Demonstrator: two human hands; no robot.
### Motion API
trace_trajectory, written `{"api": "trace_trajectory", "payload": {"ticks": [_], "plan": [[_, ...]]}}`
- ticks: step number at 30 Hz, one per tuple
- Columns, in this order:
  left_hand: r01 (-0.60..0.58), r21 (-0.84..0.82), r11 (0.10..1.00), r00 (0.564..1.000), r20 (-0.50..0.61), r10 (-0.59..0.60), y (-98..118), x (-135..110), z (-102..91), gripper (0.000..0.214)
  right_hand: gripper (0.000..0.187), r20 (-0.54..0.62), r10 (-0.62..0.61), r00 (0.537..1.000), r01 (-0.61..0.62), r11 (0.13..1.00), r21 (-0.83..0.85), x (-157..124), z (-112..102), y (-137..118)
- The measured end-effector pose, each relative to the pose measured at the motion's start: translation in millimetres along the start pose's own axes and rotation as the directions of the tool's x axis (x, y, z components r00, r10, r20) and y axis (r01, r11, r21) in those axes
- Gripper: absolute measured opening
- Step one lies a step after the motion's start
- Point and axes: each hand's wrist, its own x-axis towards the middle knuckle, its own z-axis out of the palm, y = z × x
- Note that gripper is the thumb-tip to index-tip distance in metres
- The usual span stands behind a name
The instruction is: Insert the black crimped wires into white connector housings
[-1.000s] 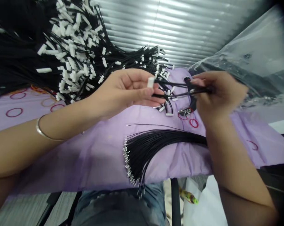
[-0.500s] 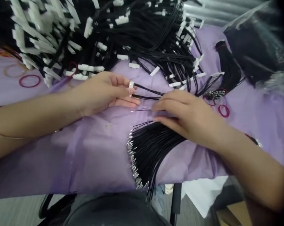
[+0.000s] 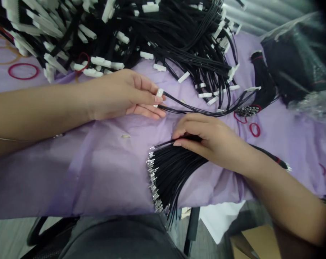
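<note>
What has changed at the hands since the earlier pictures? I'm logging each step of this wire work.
The right hand has moved down from beside the plastic bag to the fan of black wires with metal terminals, closing on wires at its top edge. The left hand still holds the white connector. The heap of connector-ended wires and purple cloth stayed put.
</note>
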Motion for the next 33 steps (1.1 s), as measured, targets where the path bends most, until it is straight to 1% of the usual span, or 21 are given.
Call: {"api": "trace_trajectory", "payload": {"ticks": [3,5,9,11,13,15,17,19,22,25,27,30,33], "plan": [[-0.014,0.028,1.0,0.999,0.037,0.013,-1.1,-0.2,-2.6,0.003,0.003,-0.006,0.071,0.997,-0.071,0.997,0.025,0.5,0.3,-3.5],[-0.014,0.029,0.999,0.999,0.051,0.012,-2.2,-0.2,-3.9,0.005,0.004,0.011,0.119,0.993,-0.119,0.993,0.017,0.7,0.8,-5.6],[-0.005,0.004,1.0,0.997,0.081,0.005,-2.2,0.3,-4.7,0.005,0.007,0.052,0.151,0.987,-0.15,0.988,-0.024,-0.4,4.8,-11.0],[0.001,0.014,1.0,0.995,0.097,-0.002,-0.6,-0.2,-4.7,0.005,0.01,0.028,0.177,0.984,-0.174,0.982,-0.075,-2.5,9.6,-15.0],[0.018,0.029,0.999,0.992,0.121,-0.022,1.5,-1.4,-4.5,0.005,0.012,-0.031,0.213,0.977,-0.215,0.969,-0.121,-5.3,16.1,-18.6],[0.044,0.051,0.998,0.991,0.126,-0.05,3.9,-3.7,-3.4,0.003,0.012,-0.093,0.223,0.97,-0.234,0.964,-0.124,-8.0,22.6,-20.6],[0.057,0.094,0.994,0.994,0.088,-0.065,6.2,-7.2,-0.3,0.002,0.013,-0.138,0.215,0.967,-0.229,0.968,-0.1,-10.1,26.7,-21.5],[0.055,0.129,0.99,0.998,0.022,-0.058,8.5,-12.2,5.0,0.002,0.011,-0.171,0.21,0.963,-0.225,0.972,-0.073,-11.4,26.8,-22.7],[0.079,0.094,0.992,0.996,-0.042,-0.076,10.1,-22.4,13.8,0.001,0.008,-0.202,0.223,0.954,-0.221,0.975,0.029,-12.8,20.0,-26.9],[0.144,0.048,0.988,0.989,-0.026,-0.143,6.0,-34.7,17.1,0.007,0.01,-0.262,0.188,0.947,-0.141,0.972,0.188,-13.6,11.3,-30.7],[0.173,0.055,0.983,0.985,-0.017,-0.173,0.2,-42.5,16.3,0.01,0.01,-0.31,0.143,0.94,-0.071,0.97,0.233,-13.3,8.0,-31.1],[0.184,0.036,0.982,0.983,-0.009,-0.184,-8.4,-49.7,15.1,0.01,0.011,-0.293,0.113,0.949,-0.039,0.968,0.246,-11.7,8.0,-29.4],[0.201,-0.004,0.98,0.979,0.035,-0.201,-12.5,-50.0,14.7,0.01,0.012,-0.266,0.104,0.958,-0.038,0.969,0.243,-9.5,9.0,-29.3]]}}
